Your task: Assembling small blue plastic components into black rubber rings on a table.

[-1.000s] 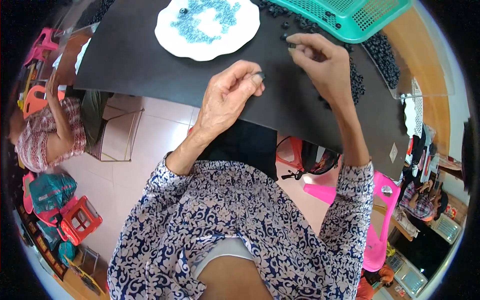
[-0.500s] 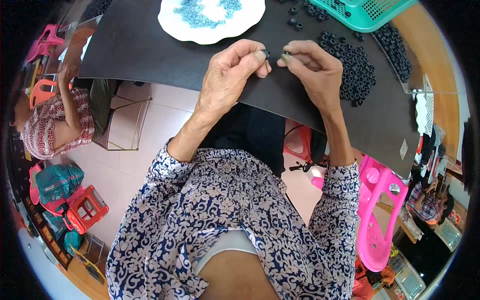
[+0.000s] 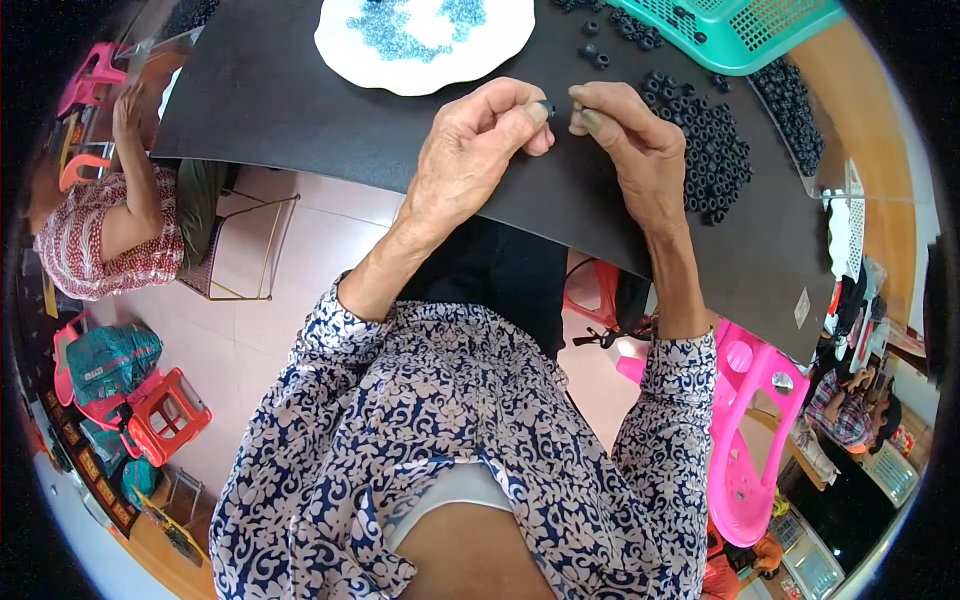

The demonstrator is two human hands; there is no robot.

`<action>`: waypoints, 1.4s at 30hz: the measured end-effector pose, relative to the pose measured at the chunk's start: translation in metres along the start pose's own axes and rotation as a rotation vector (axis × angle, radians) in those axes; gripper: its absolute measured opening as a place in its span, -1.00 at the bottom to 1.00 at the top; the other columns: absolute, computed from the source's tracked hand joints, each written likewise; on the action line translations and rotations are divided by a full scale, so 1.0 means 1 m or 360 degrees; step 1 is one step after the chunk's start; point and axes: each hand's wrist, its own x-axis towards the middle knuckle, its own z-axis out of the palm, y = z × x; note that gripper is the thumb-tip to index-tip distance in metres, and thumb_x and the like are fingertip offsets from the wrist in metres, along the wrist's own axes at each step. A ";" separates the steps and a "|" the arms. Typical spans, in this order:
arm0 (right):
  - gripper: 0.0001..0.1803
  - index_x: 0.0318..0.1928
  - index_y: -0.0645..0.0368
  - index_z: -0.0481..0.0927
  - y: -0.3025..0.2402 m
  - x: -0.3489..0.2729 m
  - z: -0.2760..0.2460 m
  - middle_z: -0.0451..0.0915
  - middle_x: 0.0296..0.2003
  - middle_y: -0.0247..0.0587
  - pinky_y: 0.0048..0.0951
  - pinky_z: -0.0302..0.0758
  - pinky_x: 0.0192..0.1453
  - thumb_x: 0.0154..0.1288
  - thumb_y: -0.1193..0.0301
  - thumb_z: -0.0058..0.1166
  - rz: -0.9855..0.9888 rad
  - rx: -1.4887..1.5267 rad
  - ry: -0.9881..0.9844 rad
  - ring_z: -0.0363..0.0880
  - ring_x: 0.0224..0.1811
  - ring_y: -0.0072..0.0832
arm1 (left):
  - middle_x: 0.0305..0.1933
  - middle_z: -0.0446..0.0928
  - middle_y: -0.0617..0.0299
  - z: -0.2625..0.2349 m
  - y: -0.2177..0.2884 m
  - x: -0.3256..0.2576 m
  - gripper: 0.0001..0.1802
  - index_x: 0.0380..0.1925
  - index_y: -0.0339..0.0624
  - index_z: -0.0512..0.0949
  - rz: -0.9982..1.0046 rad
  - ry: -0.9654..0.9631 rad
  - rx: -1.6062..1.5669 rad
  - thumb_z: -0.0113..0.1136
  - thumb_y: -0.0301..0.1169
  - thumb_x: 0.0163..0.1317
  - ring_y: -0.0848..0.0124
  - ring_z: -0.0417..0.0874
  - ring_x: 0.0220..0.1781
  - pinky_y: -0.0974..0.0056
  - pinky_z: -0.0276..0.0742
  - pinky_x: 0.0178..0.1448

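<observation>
**Inspector A:** Nearest the camera, the person's patterned sleeves run up from six o'clock. Both hands meet over the black mat, just past its near edge. The left hand has thumb and forefinger pinched shut on a small black ring. The right hand has its fingertips closed together just at three o'clock of that ring; whether they hold a second piece, the view does not show.

**Inspector B:** And the stock?

**Inspector A:** A heap of black rings lies on the mat at three o'clock of the right hand, close beside it. Beyond, at one o'clock, a green mesh basket. At eleven o'clock of the hands, a white plate carries small blue pieces.

**Inspector B:** Step in hand?

**Inspector A:** In the inspector's judgement, fitting: the ring is presented between the two pinches, fingertips nearly touching. The next move would call for fine alignment of both pinches and a steady push, with the ring kept square.

**Inspector B:** Others present?

**Inspector A:** A seated person in a red patterned top at nine o'clock, well apart.
</observation>
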 end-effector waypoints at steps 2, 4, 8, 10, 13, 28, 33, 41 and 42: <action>-0.79 -0.12 0.36 0.63 -0.007 -0.004 0.007 0.59 -0.12 -0.16 -0.56 0.54 -0.02 0.21 0.68 0.15 0.0166 0.0110 0.0068 0.60 -0.15 -0.51 | -0.36 0.56 0.37 -0.003 -0.006 -0.001 -0.77 -0.19 -0.24 0.56 0.0044 -0.0030 -0.0020 0.02 -0.31 0.39 0.70 0.46 -0.37 0.57 0.29 -0.33; -0.80 -0.13 0.36 0.63 -0.008 -0.004 0.007 0.59 -0.13 -0.15 -0.55 0.55 -0.03 0.21 0.68 0.15 0.0332 0.0215 0.0145 0.61 -0.17 -0.50 | -0.36 0.56 0.36 -0.003 -0.003 -0.001 -0.77 -0.19 -0.24 0.56 0.0036 -0.0034 0.0000 0.02 -0.31 0.39 0.70 0.46 -0.37 0.58 0.29 -0.33; -0.81 -0.14 0.37 0.63 0.000 -0.005 0.006 0.59 -0.11 -0.11 -0.52 0.57 -0.02 0.20 0.67 0.16 0.0114 0.0254 0.0074 0.62 -0.17 -0.46 | -0.36 0.56 0.34 -0.003 0.001 -0.001 -0.77 -0.19 -0.26 0.55 0.0019 -0.0036 0.0029 0.01 -0.33 0.40 0.66 0.49 -0.34 0.56 0.35 -0.25; -0.80 -0.13 0.37 0.63 -0.001 -0.005 0.006 0.59 -0.09 -0.10 -0.51 0.58 0.00 0.20 0.67 0.17 0.0132 0.0211 0.0065 0.63 -0.16 -0.45 | -0.38 0.55 0.31 -0.004 -0.001 0.000 -0.79 -0.21 -0.31 0.54 0.0049 -0.0045 -0.0012 0.03 -0.38 0.38 0.62 0.51 -0.32 0.51 0.42 -0.19; -0.77 -0.11 0.36 0.64 -0.001 -0.004 0.008 0.58 -0.07 -0.11 -0.51 0.58 0.02 0.19 0.67 0.18 0.0049 0.0191 0.0042 0.62 -0.14 -0.45 | -0.39 0.55 0.28 -0.004 -0.001 0.001 -0.81 -0.23 -0.36 0.53 0.0077 -0.0057 -0.0059 0.04 -0.43 0.37 0.58 0.52 -0.31 0.46 0.48 -0.13; -0.80 -0.17 0.31 0.63 -0.003 -0.005 0.010 0.62 -0.19 -0.29 -0.60 0.55 0.00 0.16 0.68 0.21 0.0149 0.0422 0.0129 0.59 -0.13 -0.61 | -0.39 0.54 0.30 -0.003 -0.001 0.004 -0.79 -0.20 -0.33 0.54 0.0073 -0.0078 0.0035 0.02 -0.39 0.39 0.57 0.53 -0.29 0.44 0.47 -0.08; -0.78 -0.13 0.34 0.60 -0.004 -0.005 0.009 0.63 -0.21 -0.20 -0.51 0.60 -0.02 0.17 0.67 0.20 0.0269 0.0488 0.0092 0.65 -0.20 -0.50 | -0.39 0.54 0.31 -0.004 -0.002 0.004 -0.77 -0.17 -0.31 0.54 0.0075 -0.0092 0.0100 0.01 -0.36 0.40 0.56 0.55 -0.26 0.43 0.46 -0.04; -0.79 -0.14 0.34 0.60 -0.005 -0.004 0.007 0.63 -0.22 -0.20 -0.54 0.60 -0.08 0.19 0.68 0.18 0.0228 0.0418 0.0046 0.64 -0.27 -0.53 | -0.36 0.54 0.31 -0.002 -0.007 0.004 -0.78 -0.14 -0.31 0.53 0.0154 -0.0125 0.0142 0.04 -0.37 0.40 0.58 0.54 -0.26 0.45 0.47 -0.06; -0.79 -0.14 0.34 0.60 -0.004 -0.004 0.006 0.63 -0.22 -0.20 -0.54 0.59 -0.10 0.19 0.68 0.18 0.0200 0.0406 0.0022 0.63 -0.27 -0.54 | -0.36 0.54 0.31 -0.001 -0.007 0.004 -0.78 -0.14 -0.31 0.53 0.0151 -0.0127 0.0142 0.04 -0.37 0.40 0.58 0.54 -0.26 0.45 0.47 -0.06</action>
